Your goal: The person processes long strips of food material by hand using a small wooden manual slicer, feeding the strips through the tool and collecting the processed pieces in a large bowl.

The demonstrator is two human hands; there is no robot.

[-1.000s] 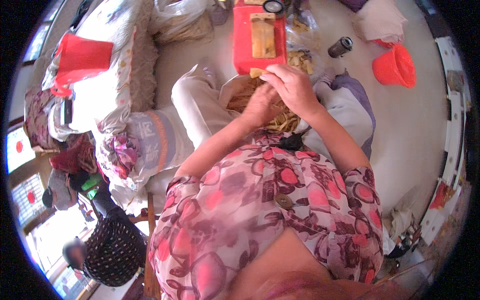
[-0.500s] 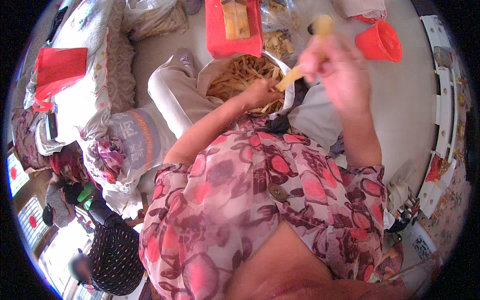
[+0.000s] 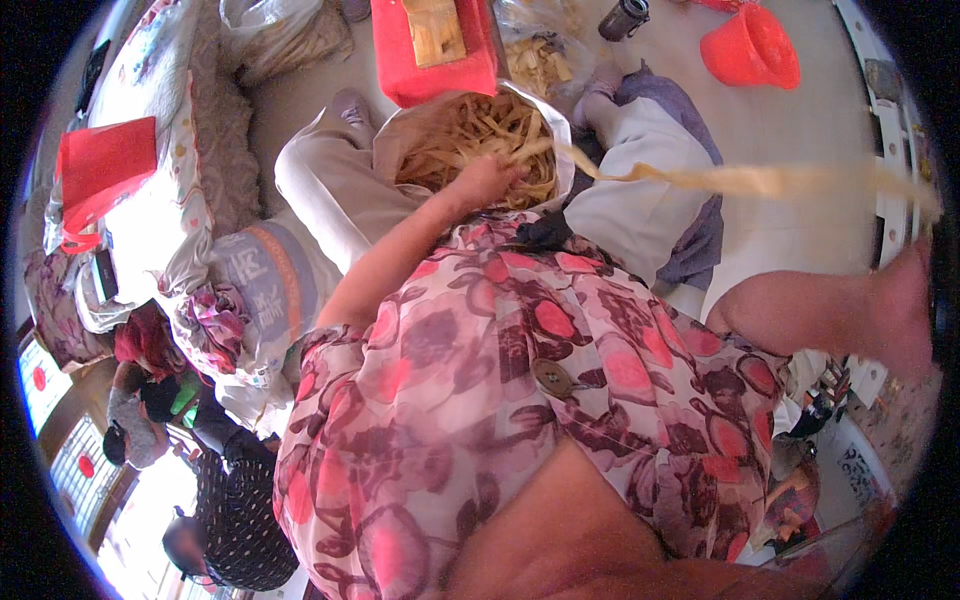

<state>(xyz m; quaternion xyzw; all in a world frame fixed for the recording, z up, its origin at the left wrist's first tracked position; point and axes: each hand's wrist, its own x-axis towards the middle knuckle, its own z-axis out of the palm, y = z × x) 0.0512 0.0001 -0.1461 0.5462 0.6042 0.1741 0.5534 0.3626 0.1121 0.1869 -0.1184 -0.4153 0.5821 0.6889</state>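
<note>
Between my legs stands a white cloth-like bag [image 3: 388, 160] filled with tangled flat tan strips [image 3: 470, 130]. My left hand [image 3: 490, 180] is at the bag's near side with its fingers closed among the strips. A long pale yellow strip [image 3: 720, 180] runs from beside that hand, over the bag's right rim and my right leg, to the far right of the view. My right arm reaches out to the right, and my right hand [image 3: 908, 305] is blurred at the picture's edge by the strip's end. Its fingers are mostly hidden, but the strip is drawn out toward it.
A red stool-like block [image 3: 440, 75] with a wooden piece [image 3: 436, 30] on it stands beyond the bag. A clear plastic bag of tan pieces [image 3: 538, 62], a dark cup [image 3: 624, 18] and a red bucket [image 3: 750, 48] stand to its right. Another person [image 3: 235, 520] is at lower left.
My right hand has swung from above the bag out to the far right, drawing the strip out long. My left hand has moved slightly left and stays at the bag.
</note>
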